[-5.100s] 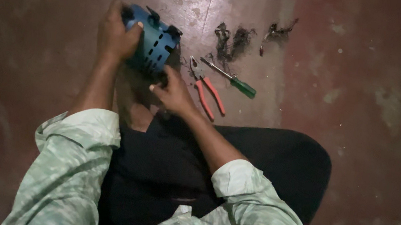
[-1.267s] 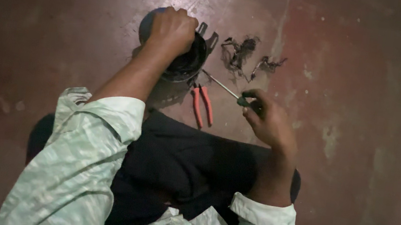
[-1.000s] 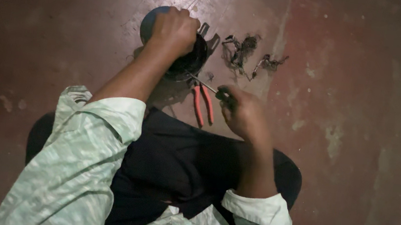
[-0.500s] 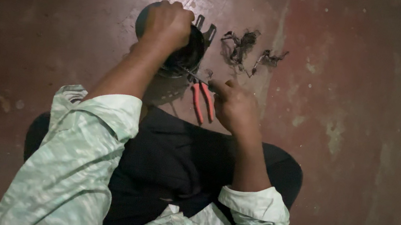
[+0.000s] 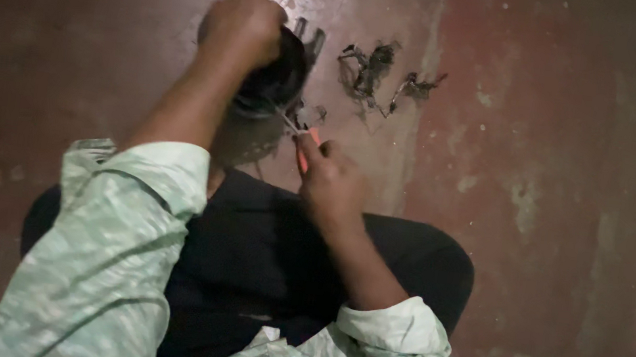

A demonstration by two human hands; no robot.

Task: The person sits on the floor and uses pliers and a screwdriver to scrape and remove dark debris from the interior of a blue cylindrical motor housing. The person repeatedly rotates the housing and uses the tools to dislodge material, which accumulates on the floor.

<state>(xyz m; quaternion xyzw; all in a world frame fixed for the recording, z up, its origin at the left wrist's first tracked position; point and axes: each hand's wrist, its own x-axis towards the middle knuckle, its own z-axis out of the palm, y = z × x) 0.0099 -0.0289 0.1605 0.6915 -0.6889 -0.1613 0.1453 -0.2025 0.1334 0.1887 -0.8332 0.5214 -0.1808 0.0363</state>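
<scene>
Left hand (image 5: pixel 241 28) clamped on dark round housing (image 5: pixel 275 78) at twelve o'clock on floor (image 5: pixel 556 190), right hand (image 5: pixel 333 184) closed around orange-handled pliers (image 5: pixel 308 139), metal tip set against housing's five-o'clock edge, wire scraps (image 5: pixel 374 69) lying at two o'clock.

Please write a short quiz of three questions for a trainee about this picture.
1. True or false: the left hand rests on top of the dark round part.
2. What lies on the floor right of that part? A) a hammer B) a small heap of dark scraps C) a cup
3. What colour shows beside the right hand, on the tool's handle?

Key: 1 true; 2 B; 3 orange-red.
</scene>
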